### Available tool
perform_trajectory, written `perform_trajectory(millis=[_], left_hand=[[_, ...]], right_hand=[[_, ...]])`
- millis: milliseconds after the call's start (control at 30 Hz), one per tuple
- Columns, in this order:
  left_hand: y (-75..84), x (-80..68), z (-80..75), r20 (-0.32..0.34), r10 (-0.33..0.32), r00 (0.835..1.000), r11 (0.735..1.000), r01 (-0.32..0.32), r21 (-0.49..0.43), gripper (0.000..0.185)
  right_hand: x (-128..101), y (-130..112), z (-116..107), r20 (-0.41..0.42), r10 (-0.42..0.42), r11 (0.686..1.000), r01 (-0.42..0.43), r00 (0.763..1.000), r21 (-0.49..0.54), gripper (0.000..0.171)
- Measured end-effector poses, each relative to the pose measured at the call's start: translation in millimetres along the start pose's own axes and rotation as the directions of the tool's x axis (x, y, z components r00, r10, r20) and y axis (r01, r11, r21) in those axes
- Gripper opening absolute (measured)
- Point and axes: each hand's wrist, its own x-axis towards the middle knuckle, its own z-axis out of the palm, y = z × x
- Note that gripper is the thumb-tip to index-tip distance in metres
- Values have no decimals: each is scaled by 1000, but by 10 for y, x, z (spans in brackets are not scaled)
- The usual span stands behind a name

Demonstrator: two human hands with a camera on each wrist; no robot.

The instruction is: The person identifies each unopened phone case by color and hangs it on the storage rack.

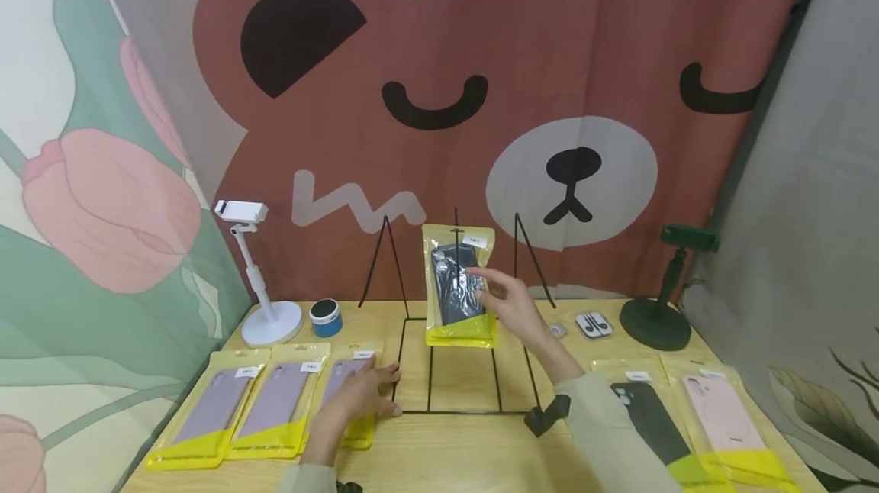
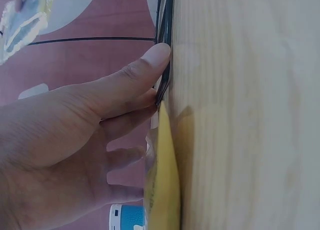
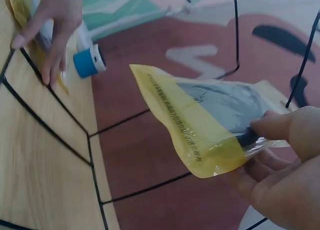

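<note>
Two hands: we are working at the counter [image 1: 453, 462].
Right hand [image 1: 511, 306]: pinching the dark case packet [image 1: 458, 287], holding it upright against the wire rack [image 1: 456, 371].
Left hand [image 1: 364, 394]: fingers lying flat on the lilac case packet [image 1: 346, 386] beside the rack's left edge.

A light wooden table [image 1: 453, 462] carries yellow-edged phone-case packets: lilac ones [image 1: 236, 405] near left, black and pink ones [image 1: 693, 420] near right; far back stand a white stand [image 1: 264, 310], blue speaker [image 1: 326, 317], earbuds [image 1: 594, 323], green stand [image 1: 659, 317] and wire rack [image 1: 449, 371]

bare hands, pale greenish-beige sleeves [image 1: 604, 417], a black wrist strap [image 1: 549, 413].
</note>
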Motion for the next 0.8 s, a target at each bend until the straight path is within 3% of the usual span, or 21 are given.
perform_trajectory(millis=[167,333,467,600,700,800], left_hand=[[1,-6,35,-6,-9,1000,1000,9,-10,67],[12,-14,51,-6,-9,1000,1000,9,-13,66],[31,-25,25,-6,-13,1000,1000,13,-23,64],[41,-29,-2,-7,-21,1000,1000,20,-20,64],[45,-22,-22,-8,-22,1000,1000,22,-9,63],[49,-18,-30,-4,-25,1000,1000,25,-4,63]], right_hand=[[148,165,-25,-11,30,997,-29,1000,75,39],[18,344,-131,-24,62,989,-59,998,132,37],[-301,447,-279,-59,148,987,-144,987,68,35],[-671,537,-518,-68,189,971,-196,980,-133,36],[-930,598,-769,-43,220,908,-220,975,-356,42],[-1173,685,-1025,-32,327,779,-289,944,-557,56]])
